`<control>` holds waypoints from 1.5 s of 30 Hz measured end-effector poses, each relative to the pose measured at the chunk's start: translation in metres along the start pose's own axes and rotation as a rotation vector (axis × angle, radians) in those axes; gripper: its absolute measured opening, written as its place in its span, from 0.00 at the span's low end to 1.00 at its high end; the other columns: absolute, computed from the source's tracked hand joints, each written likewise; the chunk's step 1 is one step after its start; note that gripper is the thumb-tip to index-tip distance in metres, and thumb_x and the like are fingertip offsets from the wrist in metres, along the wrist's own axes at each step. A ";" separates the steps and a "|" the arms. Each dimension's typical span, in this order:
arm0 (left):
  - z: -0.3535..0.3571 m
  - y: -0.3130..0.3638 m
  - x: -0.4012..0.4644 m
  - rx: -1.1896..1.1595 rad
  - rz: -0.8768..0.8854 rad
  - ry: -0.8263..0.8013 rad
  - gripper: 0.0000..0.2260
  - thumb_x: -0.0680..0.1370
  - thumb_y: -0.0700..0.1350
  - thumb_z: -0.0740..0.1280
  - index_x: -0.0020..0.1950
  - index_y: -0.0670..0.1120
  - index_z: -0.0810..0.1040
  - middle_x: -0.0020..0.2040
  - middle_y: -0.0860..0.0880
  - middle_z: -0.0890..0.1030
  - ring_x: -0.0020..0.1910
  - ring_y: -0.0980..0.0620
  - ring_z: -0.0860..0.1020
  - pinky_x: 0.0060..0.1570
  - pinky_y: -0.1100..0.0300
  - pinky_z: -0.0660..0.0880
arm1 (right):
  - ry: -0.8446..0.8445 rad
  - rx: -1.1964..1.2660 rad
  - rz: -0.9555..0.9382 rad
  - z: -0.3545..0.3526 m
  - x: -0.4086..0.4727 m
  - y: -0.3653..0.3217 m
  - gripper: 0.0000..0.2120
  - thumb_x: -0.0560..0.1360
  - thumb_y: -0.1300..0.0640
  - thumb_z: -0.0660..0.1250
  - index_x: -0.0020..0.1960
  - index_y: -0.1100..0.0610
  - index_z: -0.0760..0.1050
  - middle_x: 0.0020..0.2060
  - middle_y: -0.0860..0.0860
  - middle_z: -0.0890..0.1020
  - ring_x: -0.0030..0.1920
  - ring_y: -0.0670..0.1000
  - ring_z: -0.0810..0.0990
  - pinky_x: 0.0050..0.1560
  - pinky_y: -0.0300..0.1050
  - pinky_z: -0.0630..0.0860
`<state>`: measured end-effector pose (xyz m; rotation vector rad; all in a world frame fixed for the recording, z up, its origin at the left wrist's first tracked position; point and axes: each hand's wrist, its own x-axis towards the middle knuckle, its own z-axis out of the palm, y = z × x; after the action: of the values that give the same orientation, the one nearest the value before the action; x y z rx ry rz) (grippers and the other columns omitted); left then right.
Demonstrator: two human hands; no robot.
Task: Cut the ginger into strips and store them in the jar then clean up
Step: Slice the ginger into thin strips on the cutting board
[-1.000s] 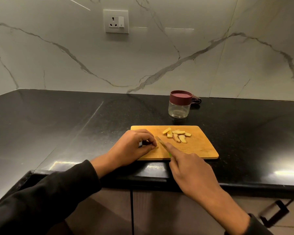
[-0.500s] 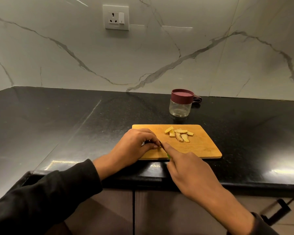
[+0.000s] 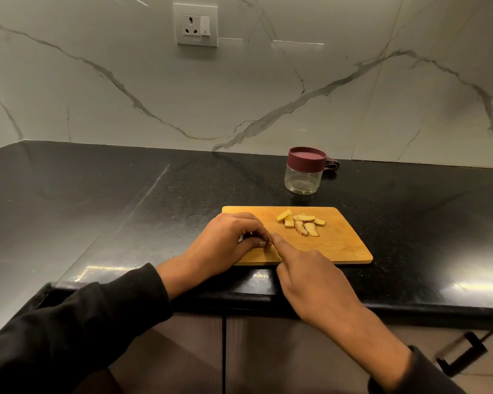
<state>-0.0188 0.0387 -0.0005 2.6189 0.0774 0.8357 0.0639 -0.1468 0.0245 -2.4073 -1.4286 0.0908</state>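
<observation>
**Asker:** Start at the hands. What are they doing?

**Describer:** The left hand (image 3: pixel 228 240) lies on the near left part of a wooden cutting board (image 3: pixel 342 245), fingers curled in, tips pinched together over something small. I take it for a piece of ginger, but the fingers hide it. The right hand (image 3: pixel 310 277) comes in from the near right with its forefinger stretched forward, the tip touching the left fingertips. Its other fingers are curled under; a sliver of green shows beneath the forefinger (likely a knife handle, though no blade can be made out).

**Asker:** Where is the ginger already cut?

**Describer:** A small heap of ginger strips (image 3: pixel 300 224) lies on the far middle of the board, beyond and to the right of both hands, and apart from them. The strips mostly run near-to-far, fanned a little. The right hand is the nearer one.

**Asker:** And the jar?

**Describer:** The jar (image 3: pixel 304 174) stands on the black worktop (image 3: pixel 97 211) just behind the board, straight beyond the strips. It is clear glass, empty, its dark red lid still on. So cutting seems unfinished and storing not begun.

**Asker:** Any writing?

**Describer:** None readable. A wall socket (image 3: pixel 196 25) carries no legible marking.
</observation>
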 end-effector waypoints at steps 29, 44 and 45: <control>-0.001 0.001 0.000 0.018 -0.004 -0.004 0.05 0.76 0.43 0.74 0.50 0.53 0.86 0.49 0.58 0.84 0.47 0.59 0.81 0.47 0.59 0.79 | 0.027 -0.012 -0.018 0.001 -0.002 -0.001 0.26 0.84 0.50 0.50 0.81 0.42 0.48 0.36 0.47 0.74 0.35 0.45 0.72 0.30 0.42 0.62; -0.001 0.000 0.002 -0.037 -0.023 0.012 0.04 0.75 0.43 0.76 0.48 0.51 0.87 0.47 0.57 0.84 0.46 0.59 0.82 0.46 0.57 0.80 | -0.082 -0.131 0.021 -0.004 -0.022 -0.002 0.28 0.85 0.50 0.50 0.81 0.42 0.41 0.40 0.48 0.68 0.40 0.49 0.68 0.40 0.48 0.64; -0.001 0.000 0.002 -0.036 -0.024 0.011 0.04 0.75 0.43 0.76 0.48 0.51 0.87 0.47 0.57 0.84 0.46 0.58 0.82 0.46 0.57 0.80 | -0.088 -0.146 0.021 -0.004 -0.025 -0.002 0.29 0.85 0.50 0.50 0.81 0.41 0.40 0.39 0.48 0.68 0.41 0.50 0.68 0.41 0.48 0.64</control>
<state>-0.0179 0.0396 0.0009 2.5754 0.0954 0.8359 0.0504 -0.1684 0.0263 -2.5658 -1.4964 0.1021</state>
